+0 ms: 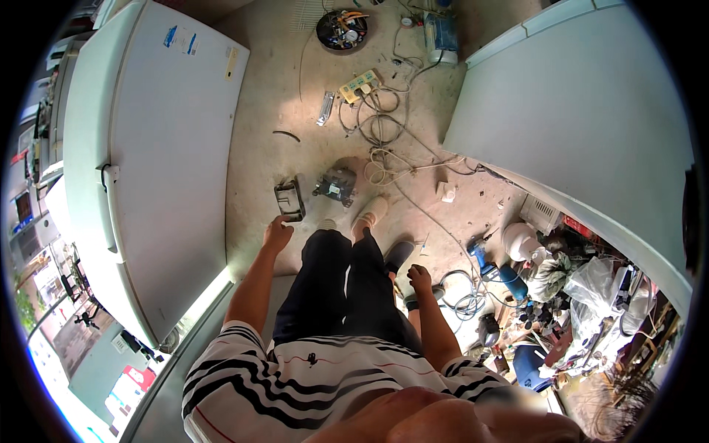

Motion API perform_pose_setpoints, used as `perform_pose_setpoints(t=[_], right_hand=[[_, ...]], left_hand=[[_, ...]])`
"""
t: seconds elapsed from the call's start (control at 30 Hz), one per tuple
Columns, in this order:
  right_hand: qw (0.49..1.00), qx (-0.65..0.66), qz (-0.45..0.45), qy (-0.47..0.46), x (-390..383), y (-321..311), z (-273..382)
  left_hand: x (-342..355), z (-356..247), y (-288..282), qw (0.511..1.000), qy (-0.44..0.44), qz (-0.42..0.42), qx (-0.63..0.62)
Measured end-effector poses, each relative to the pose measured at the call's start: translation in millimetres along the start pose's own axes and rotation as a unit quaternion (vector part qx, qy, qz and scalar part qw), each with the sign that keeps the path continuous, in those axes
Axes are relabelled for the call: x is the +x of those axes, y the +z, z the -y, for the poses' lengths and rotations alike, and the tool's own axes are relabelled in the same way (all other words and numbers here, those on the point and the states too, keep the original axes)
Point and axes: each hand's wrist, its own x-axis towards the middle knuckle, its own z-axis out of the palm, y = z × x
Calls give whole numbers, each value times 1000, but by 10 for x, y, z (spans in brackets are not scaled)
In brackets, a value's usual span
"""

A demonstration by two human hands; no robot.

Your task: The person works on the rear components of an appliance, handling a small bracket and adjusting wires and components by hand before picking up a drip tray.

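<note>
My left hand [278,233] reaches down at the left of my knees. Its fingers are closed at the near edge of a black rectangular tray [301,199], which is tilted over the floor. Just right of the tray lies a black compressor-like unit [337,184] with a pale label. My right hand [419,277] hangs beside my right knee with its fingers curled, and nothing shows in it. A dark slipper [399,255] is close to it on the floor.
A white fridge [177,148] stands left, another large pale cabinet [576,96] right. Cables [380,125] run from a power strip [360,86]. A round tool tray [342,44] lies at the far side. A blue cordless drill [478,255] and clutter lie at the right.
</note>
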Motion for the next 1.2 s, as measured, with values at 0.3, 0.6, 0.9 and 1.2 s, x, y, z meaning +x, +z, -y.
perform_pose_setpoints(t=[0.3, 0.6, 0.9, 1.2], right_hand=[[999, 36, 8, -10, 176, 151, 442], [984, 139, -97, 55, 504, 450, 619], [939, -233, -239, 77, 975, 1470, 1011], [946, -216, -162, -177, 2688, 3360, 3377]], left_hand=[[299, -1435, -488, 978, 191, -83, 9], [1254, -2229, -600, 925, 365, 0, 107], [3230, -2525, -504, 839, 405, 212, 295], [4488, -2176, -835, 892, 385, 171, 163]])
